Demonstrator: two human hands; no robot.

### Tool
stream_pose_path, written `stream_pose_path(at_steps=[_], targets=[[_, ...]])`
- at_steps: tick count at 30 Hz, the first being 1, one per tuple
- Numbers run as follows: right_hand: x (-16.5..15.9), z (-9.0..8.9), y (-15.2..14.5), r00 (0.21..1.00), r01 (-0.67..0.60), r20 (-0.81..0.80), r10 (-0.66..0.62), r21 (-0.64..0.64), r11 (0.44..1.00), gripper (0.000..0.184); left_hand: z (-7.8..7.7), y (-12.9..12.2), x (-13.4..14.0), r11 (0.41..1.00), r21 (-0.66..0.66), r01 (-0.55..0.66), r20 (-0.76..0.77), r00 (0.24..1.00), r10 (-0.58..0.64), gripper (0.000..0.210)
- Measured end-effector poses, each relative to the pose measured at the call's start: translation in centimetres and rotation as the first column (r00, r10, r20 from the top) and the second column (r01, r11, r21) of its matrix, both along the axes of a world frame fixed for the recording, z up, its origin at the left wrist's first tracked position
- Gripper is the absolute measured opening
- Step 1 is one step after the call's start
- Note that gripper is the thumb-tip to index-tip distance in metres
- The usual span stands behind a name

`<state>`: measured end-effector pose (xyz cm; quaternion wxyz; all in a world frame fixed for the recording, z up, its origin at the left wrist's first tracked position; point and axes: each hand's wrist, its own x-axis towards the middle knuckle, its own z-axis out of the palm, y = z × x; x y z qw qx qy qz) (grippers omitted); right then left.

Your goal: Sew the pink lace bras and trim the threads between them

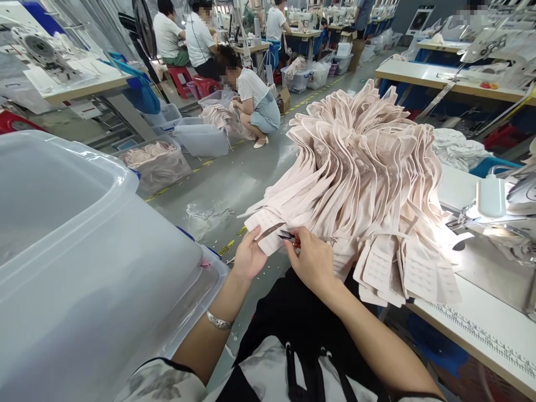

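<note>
A big stack of pale pink bras (355, 151) lies over the sewing table's edge, with bands and hook-and-eye ends hanging down in front. My left hand (250, 255) pinches one bra's back band (268, 229) at its pale end, in front of the stack. In my right hand (313, 258) is a pair of thread snips (288, 237), with dark blades and a bit of red at the handle. The blades point left, close beside the band; I cannot tell whether they touch it. My right fingers hide most of the handle.
A large translucent plastic bin (104, 268) fills the left side. The sewing table (481, 324) at right has a printed ruler edge and a sewing machine (492, 195). Farther off, a person (255, 100) crouches by plastic tubs (201, 137). Other people sit at machines behind.
</note>
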<state>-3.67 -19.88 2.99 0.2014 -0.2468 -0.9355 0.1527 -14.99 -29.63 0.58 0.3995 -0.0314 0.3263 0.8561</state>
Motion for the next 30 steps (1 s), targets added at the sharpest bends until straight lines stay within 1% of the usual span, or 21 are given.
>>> stream_pose_path(at_steps=[5, 7, 9, 11, 12, 13, 14, 15, 17, 18, 19, 22, 24, 27, 30], targets=[[-1.2, 0.6, 0.0, 0.982, 0.031, 0.184, -0.047, 0.087, 0.996, 0.020, -0.2, 0.0, 1.0, 0.999, 0.025, -0.027, -0.070, 0.997, 0.028, 0.046], [-1.5, 0.7, 0.2, 0.975, 0.028, 0.219, -0.048, 0.094, 0.995, 0.019, -0.6, 0.0, 1.5, 1.000, 0.031, 0.003, -0.078, 0.997, -0.001, 0.045], [-1.6, 0.5, 0.4, 0.974, 0.031, 0.220, -0.051, 0.091, 0.995, 0.019, -1.2, 0.0, 2.0, 0.995, 0.000, 0.098, -0.085, 0.992, -0.098, 0.045], [-1.5, 0.3, 0.6, 0.976, 0.049, 0.207, -0.067, 0.089, 0.995, 0.019, -1.8, 0.0, 2.3, 0.969, -0.072, 0.237, -0.111, 0.964, -0.244, 0.051], [-1.4, 0.1, 0.7, 0.979, 0.057, 0.189, -0.071, 0.083, 0.995, 0.018, -2.0, 0.1, 2.3, 0.952, -0.114, 0.285, -0.121, 0.947, -0.298, 0.055], [-1.2, 0.0, 0.8, 0.985, 0.062, 0.158, -0.072, 0.068, 0.996, 0.018, -2.2, 0.1, 2.2, 0.943, -0.148, 0.298, -0.125, 0.940, -0.317, 0.057], [-0.9, 0.0, 0.8, 0.992, 0.060, 0.109, -0.065, 0.046, 0.997, 0.019, -2.2, 0.2, 1.9, 0.948, -0.163, 0.274, -0.121, 0.948, -0.294, 0.056], [-0.6, -0.1, 0.8, 0.997, 0.054, 0.047, -0.055, 0.020, 0.998, 0.020, -2.1, 0.2, 1.5, 0.965, -0.159, 0.210, -0.110, 0.967, -0.229, 0.050], [0.0, -0.1, 0.7, 0.997, 0.032, -0.074, -0.033, -0.024, 0.999, 0.023, -1.6, 0.2, 0.6, 0.992, -0.118, 0.042, -0.053, 0.997, -0.049, 0.034], [0.3, -0.1, 0.6, 0.994, 0.024, -0.106, -0.027, -0.031, 0.999, 0.024, -1.2, 0.2, 0.3, 0.996, -0.093, -0.014, -0.012, 1.000, 0.013, 0.031], [0.5, -0.1, 0.5, 0.993, 0.021, -0.114, -0.024, -0.029, 0.999, 0.025, -0.9, 0.2, 0.1, 0.997, -0.072, -0.037, 0.029, 0.999, 0.039, 0.031], [0.8, -0.1, 0.1, 0.999, 0.016, -0.050, -0.015, 0.009, 1.000, 0.024, 0.0, 0.2, 0.2, 0.999, -0.032, -0.005, 0.105, 0.994, 0.008, 0.037], [0.7, 0.0, -0.1, 1.000, 0.007, -0.004, -0.007, 0.044, 0.999, 0.022, 0.1, 0.1, 0.6, 0.999, -0.044, -0.016, 0.110, 0.994, 0.020, 0.038], [0.2, 0.2, -0.1, 0.998, 0.008, 0.067, -0.015, 0.104, 0.995, 0.018, -0.4, 0.1, 1.3, 0.996, -0.068, -0.054, 0.078, 0.995, 0.060, 0.037], [-0.3, 0.2, 0.1, 0.989, 0.026, 0.142, -0.045, 0.129, 0.991, 0.018, -1.2, 0.1, 2.0, 0.999, -0.036, -0.017, 0.066, 0.998, 0.019, 0.033]])
